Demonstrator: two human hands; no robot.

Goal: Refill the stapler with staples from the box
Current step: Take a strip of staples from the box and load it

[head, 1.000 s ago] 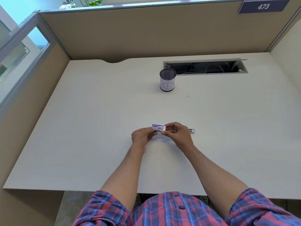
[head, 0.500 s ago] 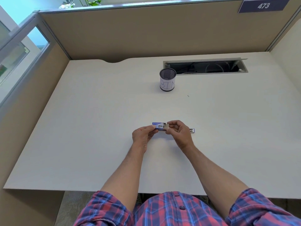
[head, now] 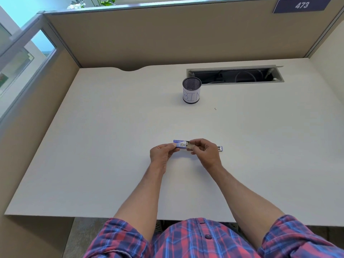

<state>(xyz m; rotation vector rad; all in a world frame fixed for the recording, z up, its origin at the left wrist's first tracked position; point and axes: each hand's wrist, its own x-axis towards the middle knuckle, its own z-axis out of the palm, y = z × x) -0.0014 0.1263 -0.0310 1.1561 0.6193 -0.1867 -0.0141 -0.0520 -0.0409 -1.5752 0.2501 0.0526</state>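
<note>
Left hand (head: 162,153) pinching the near left end of the box (head: 179,143), thumb and fingertips curled round it. Right hand (head: 204,152) pinching the grey inner tray (head: 189,144) at the box's right end, fingers curled, tray showing partly out of the blue sleeve. Hands close together, joined only through the box, held just above the desk (head: 111,146) at mid-depth, slightly right of centre. Whether the box touches the desk: cannot tell.

Just beyond the right hand, lying on the desk, the stapler (head: 220,148), only its right tip visible past the knuckles, the rest hidden.

Farther back, well apart from the hands, an upright mesh cup (head: 191,90) with a white label reading "BIN". To its right, a tiny dark speck (head: 215,108) on the desk, too small to identify. Behind the cup, an open cable slot (head: 235,74) with cords inside.

Around the desk, tan partition walls (head: 149,40); top right, a plaque (head: 301,5) marked 473. At the bottom edge, plaid sleeves (head: 119,239) and shirt.
</note>
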